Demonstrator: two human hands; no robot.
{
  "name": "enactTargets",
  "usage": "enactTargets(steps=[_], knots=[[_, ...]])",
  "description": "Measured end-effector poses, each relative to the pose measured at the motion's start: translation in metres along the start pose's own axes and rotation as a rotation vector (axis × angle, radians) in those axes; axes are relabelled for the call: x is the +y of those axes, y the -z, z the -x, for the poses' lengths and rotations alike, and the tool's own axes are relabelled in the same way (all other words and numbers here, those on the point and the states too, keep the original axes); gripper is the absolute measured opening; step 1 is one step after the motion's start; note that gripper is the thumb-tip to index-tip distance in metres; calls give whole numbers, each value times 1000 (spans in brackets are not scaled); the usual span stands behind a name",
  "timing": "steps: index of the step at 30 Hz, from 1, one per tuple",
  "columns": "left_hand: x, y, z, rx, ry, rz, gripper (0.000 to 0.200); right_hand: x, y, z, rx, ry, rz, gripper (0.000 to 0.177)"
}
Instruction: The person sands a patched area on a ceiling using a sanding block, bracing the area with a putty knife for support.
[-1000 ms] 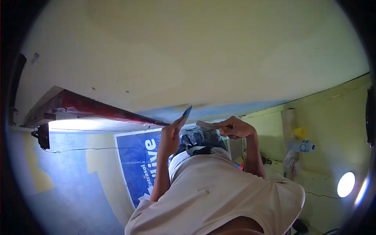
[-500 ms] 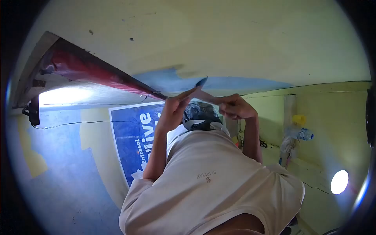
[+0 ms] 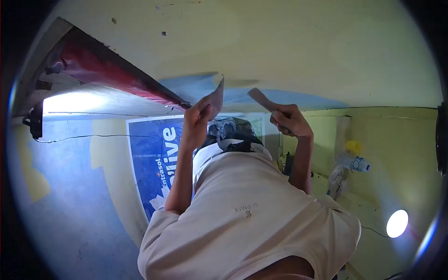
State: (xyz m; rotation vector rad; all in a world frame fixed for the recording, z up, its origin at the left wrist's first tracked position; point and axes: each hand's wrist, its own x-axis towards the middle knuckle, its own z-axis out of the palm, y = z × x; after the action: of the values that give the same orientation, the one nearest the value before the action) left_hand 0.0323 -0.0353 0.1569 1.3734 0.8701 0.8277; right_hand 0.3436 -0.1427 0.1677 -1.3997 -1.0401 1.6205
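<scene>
My left hand (image 3: 196,122) is closed around a thin, flat scraper (image 3: 215,99) whose broad blade points up toward the wall. On the other side, my right hand (image 3: 290,120) grips a narrower flat scraper (image 3: 261,98), tilted up and to the left. The two blades are apart, with a gap between them. Behind both tools is a pale yellow wall (image 3: 289,51) with a blue patch (image 3: 298,97) along its lower part. My fingers cover the handle ends of both scrapers.
A blue poster (image 3: 151,154) is at the left, near a red covered strip (image 3: 107,72) beside a bright opening. To the right are a plastic bottle (image 3: 358,164), a yellow object (image 3: 353,148) and a round bright lamp (image 3: 397,223) with a wire.
The two scrapers were crossed or touching and have separated. My left hand has shifted slightly left, its blade now more upright; my right hand has moved slightly right.
</scene>
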Motion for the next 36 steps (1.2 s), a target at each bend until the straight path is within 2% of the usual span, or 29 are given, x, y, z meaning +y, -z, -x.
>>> enactTargets(steps=[1, 4, 5, 8, 9, 11, 13, 16, 17, 20, 21, 25, 26, 28, 29, 32, 34, 36], knots=[[-2, 1, -4, -24, 24, 40, 34, -1, 1, 1, -98, -44, -60, 47], [5, -14, -9, -185, 27, -3, 34, -8, -20, -9, -281, 5, -46, 46], [16, -18, -5, -261, 114, -31, 34, -17, -30, -10, -175, -86, -96, 41], [28, -8, 4, -184, -104, -243, 35, 17, -1, -11, -109, -3, -88, 41], [29, 3, 8, -198, 94, -251, 35, 11, -7, -10, 153, -69, -92, 44], [-4, 22, 14, -106, 100, -59, 35, 1, -5, -2, 141, -96, -68, 45], [-6, 27, 14, -77, 147, 115, 35, -9, -7, 2, 74, -78, -108, 48], [-18, 16, 10, -103, 118, -5, 32, -9, -29, -7, -13, 32, -71, 50], [-15, 7, 9, -125, 132, 2, 34, -15, -43, -8, 14, 5, -35, 46], [20, -22, 2, 11, -109, 53, 34, 3, -54, -13, -51, 240, 486, 40], [24, -15, 7, 14, 6, 88, 35, -3, -52, -7, -17, 92, 553, 39], [29, -10, 10, -157, -31, -45, 38, -34, -52, 10, -62, -38, 429, 39], [25, -12, 12, -226, -33, -64, 35, -35, -54, 10, 11, -33, 331, 40], [11, -8, 16, -229, 20, -83, 24, -38, -56, 8, 163, -17, 141, 43], [5, -6, 18, -198, 46, -46, 22, -31, -53, 5, 199, 87, 39, 46], [-2, -5, 19, -118, 98, 90, 21, -33, -52, 13, 100, 124, 68, 46], [-11, -8, 15, -81, 94, 223, 22, -38, -55, 19, -122, 0, 11, 49], [-10, -3, 15, -128, 45, 161, 26, -12, -52, 12, -260, -1, -15, 45]])
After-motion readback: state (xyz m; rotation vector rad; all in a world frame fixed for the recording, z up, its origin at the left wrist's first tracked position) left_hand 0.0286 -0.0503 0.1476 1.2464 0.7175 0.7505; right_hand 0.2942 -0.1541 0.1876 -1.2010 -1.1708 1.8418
